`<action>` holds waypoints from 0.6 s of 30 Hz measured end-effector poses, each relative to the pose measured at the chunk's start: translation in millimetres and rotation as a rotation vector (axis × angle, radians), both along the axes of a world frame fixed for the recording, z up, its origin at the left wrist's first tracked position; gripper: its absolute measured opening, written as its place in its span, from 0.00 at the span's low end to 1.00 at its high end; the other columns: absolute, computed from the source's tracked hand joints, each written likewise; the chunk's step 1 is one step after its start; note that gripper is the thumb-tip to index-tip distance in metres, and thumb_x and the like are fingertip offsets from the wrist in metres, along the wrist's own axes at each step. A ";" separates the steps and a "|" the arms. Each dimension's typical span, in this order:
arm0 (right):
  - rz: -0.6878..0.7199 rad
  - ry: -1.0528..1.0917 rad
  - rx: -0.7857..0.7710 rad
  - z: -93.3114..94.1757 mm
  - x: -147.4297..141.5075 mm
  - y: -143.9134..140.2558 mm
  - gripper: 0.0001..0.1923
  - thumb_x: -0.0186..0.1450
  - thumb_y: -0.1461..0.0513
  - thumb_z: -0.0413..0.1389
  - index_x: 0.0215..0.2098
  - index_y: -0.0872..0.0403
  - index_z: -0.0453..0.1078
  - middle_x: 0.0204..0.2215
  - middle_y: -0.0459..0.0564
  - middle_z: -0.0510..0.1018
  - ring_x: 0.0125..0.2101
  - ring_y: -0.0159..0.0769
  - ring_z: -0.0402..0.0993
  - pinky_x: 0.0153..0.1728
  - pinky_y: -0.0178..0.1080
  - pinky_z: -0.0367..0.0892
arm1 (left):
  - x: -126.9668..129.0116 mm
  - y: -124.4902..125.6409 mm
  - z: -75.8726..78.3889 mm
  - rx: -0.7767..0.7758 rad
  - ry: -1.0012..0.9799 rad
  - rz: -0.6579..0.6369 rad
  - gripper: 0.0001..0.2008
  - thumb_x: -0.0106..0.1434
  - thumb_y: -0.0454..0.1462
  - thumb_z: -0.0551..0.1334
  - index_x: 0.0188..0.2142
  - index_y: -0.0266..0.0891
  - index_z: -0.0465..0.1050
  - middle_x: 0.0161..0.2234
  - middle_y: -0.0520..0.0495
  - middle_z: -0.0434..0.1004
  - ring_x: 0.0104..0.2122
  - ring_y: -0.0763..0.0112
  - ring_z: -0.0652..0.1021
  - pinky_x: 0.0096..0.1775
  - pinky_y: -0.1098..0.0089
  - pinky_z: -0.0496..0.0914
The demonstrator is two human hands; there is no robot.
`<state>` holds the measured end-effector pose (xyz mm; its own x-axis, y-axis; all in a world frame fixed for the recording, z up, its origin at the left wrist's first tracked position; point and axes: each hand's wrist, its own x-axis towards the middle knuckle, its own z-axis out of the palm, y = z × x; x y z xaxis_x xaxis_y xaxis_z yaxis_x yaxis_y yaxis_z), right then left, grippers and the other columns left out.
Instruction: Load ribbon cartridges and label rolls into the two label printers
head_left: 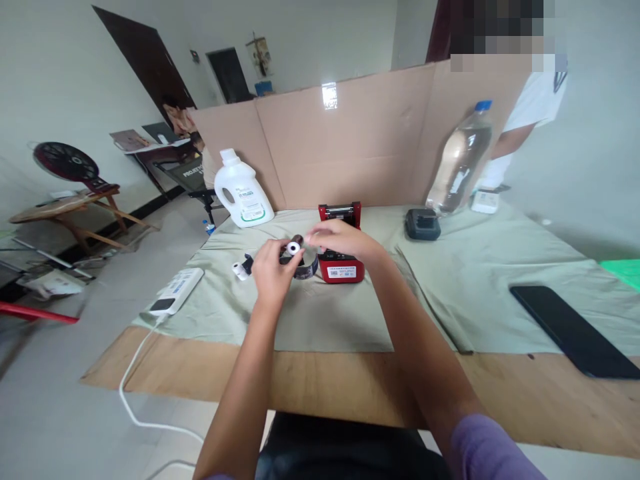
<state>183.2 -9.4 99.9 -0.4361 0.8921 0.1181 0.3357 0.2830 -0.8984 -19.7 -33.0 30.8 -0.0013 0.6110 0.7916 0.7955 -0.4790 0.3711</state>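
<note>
Red printer sits w/ lid open, no roll in yet; left hand pinches paper roll, right hand half-curled touching it.

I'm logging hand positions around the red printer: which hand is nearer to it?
Right. The right hand hovers directly over the red printer, apparently touching its top; the left hand is off to its left, holding a small roll.

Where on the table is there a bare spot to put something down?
The widest bare stretch of grey-green cloth lies between the red label printer and the flat black phone. The bare wooden table edge nearest the person is free too. It is crowded around the left hand, right hand and small roll.
</note>
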 end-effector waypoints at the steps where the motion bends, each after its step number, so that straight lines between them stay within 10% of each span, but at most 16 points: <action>1: 0.036 -0.039 -0.020 -1.2 -2.8 -1.1 0.15 0.62 0.53 0.62 0.43 0.53 0.76 0.33 0.48 0.81 0.32 0.36 0.76 0.37 0.37 0.69 | 10.2 -0.7 -3.6 0.059 0.017 -0.020 0.11 0.65 0.44 0.64 0.41 0.40 0.74 0.37 0.45 0.79 0.39 0.63 0.78 0.44 0.65 0.70; 11: -0.041 0.028 -0.036 -25.9 -26.6 17.1 0.14 0.59 0.68 0.60 0.44 0.55 0.72 0.34 0.48 0.80 0.35 0.37 0.77 0.38 0.38 0.71 | 40.1 -5.5 -39.0 0.144 -0.049 -0.089 0.25 0.64 0.40 0.64 0.59 0.39 0.64 0.54 0.37 0.74 0.56 0.56 0.73 0.59 0.53 0.65; 18: -0.276 -0.018 0.169 -23.0 29.6 36.9 0.09 0.59 0.67 0.58 0.38 0.54 0.75 0.36 0.47 0.81 0.37 0.38 0.76 0.45 0.41 0.70 | 49.3 -14.7 -48.9 -0.166 -0.136 -0.127 0.36 0.57 0.30 0.59 0.66 0.37 0.56 0.59 0.35 0.68 0.58 0.54 0.72 0.60 0.55 0.66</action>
<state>212.8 27.5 76.9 -0.1838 0.9454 0.2691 0.4355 0.3237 -0.8399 29.6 -47.7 -18.1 -0.0159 0.7346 0.6783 0.6704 -0.4954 0.5523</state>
